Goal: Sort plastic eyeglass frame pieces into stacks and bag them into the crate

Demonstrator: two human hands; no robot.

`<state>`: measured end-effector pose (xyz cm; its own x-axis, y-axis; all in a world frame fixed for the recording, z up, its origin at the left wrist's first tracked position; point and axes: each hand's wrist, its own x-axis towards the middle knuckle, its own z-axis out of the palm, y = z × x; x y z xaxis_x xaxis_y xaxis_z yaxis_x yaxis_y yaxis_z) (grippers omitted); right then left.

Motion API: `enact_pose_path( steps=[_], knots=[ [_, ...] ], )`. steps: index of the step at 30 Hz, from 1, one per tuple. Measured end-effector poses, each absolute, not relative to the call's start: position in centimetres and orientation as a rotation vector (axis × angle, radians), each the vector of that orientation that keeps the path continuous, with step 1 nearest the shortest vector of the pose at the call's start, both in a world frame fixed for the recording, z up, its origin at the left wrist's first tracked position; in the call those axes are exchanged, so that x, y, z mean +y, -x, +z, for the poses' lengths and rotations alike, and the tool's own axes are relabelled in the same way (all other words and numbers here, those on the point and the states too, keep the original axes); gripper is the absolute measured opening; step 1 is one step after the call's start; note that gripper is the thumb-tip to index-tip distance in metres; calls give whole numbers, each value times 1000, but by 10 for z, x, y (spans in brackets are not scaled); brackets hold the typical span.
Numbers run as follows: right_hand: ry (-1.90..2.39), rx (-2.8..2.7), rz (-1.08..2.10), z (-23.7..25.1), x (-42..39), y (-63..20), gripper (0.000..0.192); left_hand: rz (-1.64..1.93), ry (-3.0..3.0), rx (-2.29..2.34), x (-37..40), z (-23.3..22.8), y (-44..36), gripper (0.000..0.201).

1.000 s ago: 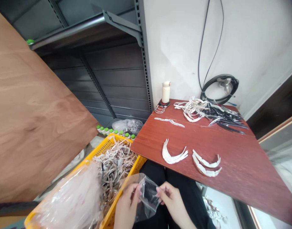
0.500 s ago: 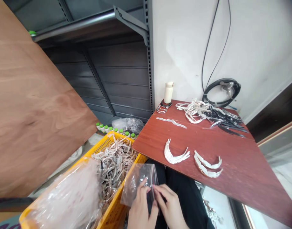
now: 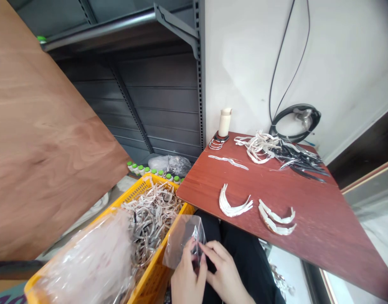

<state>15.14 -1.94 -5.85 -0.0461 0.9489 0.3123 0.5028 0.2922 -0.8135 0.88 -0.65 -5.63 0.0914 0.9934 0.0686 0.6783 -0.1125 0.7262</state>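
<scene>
Yellow crate: stands at my left, just beside my hands; filled with tangled pale and grey curved strips.
Bag bundle: a heap of clear plastic bags lies on the near end of the crate.
Red table: ahead and to my right; its near edge runs above my lap.
Table load: two small stacks of white curved pieces near the front edge; white and black strip piles at the far side; a white bottle at the far corner.
Wooden board: leans at my left, above the crate.
Clear plastic bag: held over my lap, between crate and table edge.
Left hand: raised, fingers pinched on the bag's right edge.
Right hand: close against my left, fingertips gripping the same edge.
Open room: only the narrow gap over my lap; the middle of the table is bare.
</scene>
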Motion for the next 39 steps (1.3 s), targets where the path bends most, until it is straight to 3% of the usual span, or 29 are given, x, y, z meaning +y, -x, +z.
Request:
enact_pose_path(
  steps=[7,21,25,32,39],
  knots=[
    [1435,-1510,705,-64,-17,-162,55,945,-1937,1573,6,-49,2,24],
    [1198,-1232,1013,-67,-18,-150,46,788,-2246,1560,4,-56,0,35],
    [1421,-1377,721,-47,-21,-164,30,834,-2203,1637,0,-64,-5,36],
    [1583,-1485,-180,6,-10,-206,13,1069,-2191,1718,1,-87,-22,31],
    [1848,-1611,-310,8,15,-227,12,1150,-2034,1717,-2,-92,-29,30]
  ],
)
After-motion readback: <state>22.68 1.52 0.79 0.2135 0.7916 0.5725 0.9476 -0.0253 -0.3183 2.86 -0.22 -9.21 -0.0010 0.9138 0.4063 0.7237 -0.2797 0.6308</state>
